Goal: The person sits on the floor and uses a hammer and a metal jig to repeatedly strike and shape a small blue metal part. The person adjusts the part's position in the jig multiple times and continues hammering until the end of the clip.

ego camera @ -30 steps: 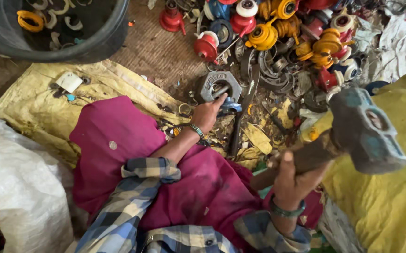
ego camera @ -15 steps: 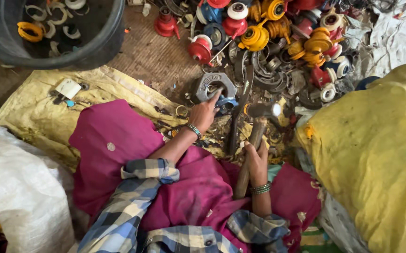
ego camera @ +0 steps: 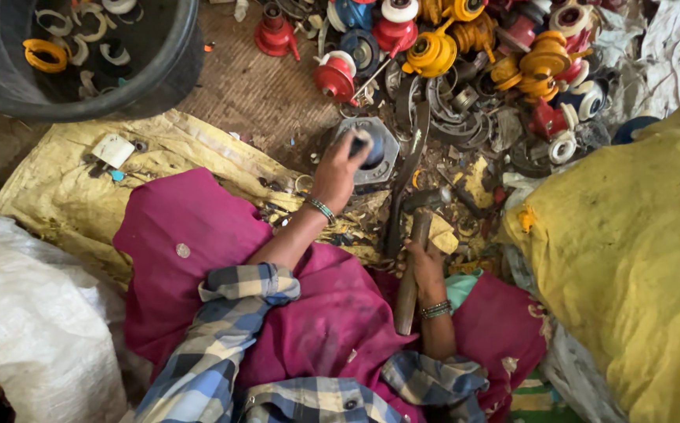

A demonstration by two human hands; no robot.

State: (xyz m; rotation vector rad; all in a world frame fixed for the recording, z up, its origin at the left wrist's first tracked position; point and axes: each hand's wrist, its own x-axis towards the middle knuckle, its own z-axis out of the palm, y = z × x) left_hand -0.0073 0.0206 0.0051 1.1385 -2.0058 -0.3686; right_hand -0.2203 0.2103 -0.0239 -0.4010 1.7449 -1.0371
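Lowered, one hammer rests; two hands grip

metal block before parts heap, tub far left

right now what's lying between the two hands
In the head view, a long dark metal bar lies between the left hand and right hand, among small scrap on the floor.

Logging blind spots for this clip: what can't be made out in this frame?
- Head view: part under the left hand on the grey metal block, covered by fingers.
- Hammer head, lost among scrap; right hand covers the handle grip.
- Black tub, cut by the top edge.
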